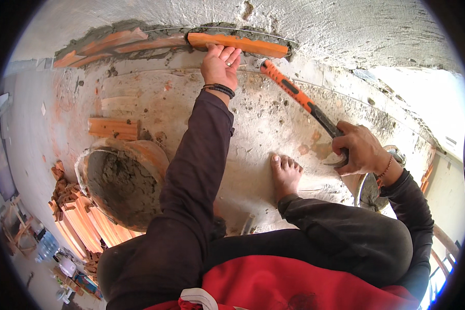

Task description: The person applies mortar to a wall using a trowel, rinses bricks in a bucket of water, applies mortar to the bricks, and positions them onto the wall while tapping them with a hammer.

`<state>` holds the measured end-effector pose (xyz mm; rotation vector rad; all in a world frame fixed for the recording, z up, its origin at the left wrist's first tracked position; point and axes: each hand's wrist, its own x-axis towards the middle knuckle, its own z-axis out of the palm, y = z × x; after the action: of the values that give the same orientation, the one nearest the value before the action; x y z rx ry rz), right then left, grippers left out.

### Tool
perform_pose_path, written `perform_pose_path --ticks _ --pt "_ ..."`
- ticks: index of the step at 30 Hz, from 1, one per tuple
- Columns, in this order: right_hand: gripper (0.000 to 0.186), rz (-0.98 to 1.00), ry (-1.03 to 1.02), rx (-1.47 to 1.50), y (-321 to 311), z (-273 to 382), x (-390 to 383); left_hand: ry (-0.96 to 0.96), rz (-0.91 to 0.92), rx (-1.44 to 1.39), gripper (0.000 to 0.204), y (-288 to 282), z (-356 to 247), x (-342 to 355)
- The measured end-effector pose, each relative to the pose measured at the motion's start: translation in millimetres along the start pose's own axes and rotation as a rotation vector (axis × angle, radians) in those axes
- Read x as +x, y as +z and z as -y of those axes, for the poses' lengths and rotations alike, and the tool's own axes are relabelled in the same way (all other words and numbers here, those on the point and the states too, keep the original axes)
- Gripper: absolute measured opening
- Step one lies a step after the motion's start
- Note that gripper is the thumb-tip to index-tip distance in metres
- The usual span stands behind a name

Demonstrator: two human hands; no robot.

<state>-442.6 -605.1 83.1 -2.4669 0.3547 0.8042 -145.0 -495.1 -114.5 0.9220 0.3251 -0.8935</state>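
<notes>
An orange clay strip tile [237, 44] rests lengthwise in grey mortar [212, 28] along the wall's foot. My left hand [222, 64] is at its near edge, fingertips pressed against it and partly hidden. To its left, mortar-smeared clay strips [113, 42] continue the row, and a thin white string [186, 27] runs above. My right hand [360, 147] is closed around the metal-head end of a hammer [299, 95] with an orange and black handle. The handle's butt points up toward the tile's right end, apart from it. A curved metal tip shows below my fingers.
At left stands a bucket [160, 155] of grey mortar, with a loose clay strip [113, 128] behind it. Stacked clay strips [80, 222] lie beside the bucket. Another mortar container [357, 194] sits under my right forearm. My bare foot [287, 175] is on the stained floor.
</notes>
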Motion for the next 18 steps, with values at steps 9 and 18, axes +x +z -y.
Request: perform_pose_path --ticks 9,18 --pt "0.033 -0.054 0.012 0.024 2 -6 -4 0.057 -0.050 0.055 0.062 10 11 -7" --pt "0.035 -0.165 -0.011 0.112 28 -6 -24 0.258 -0.078 0.049 0.054 25 63 -11"
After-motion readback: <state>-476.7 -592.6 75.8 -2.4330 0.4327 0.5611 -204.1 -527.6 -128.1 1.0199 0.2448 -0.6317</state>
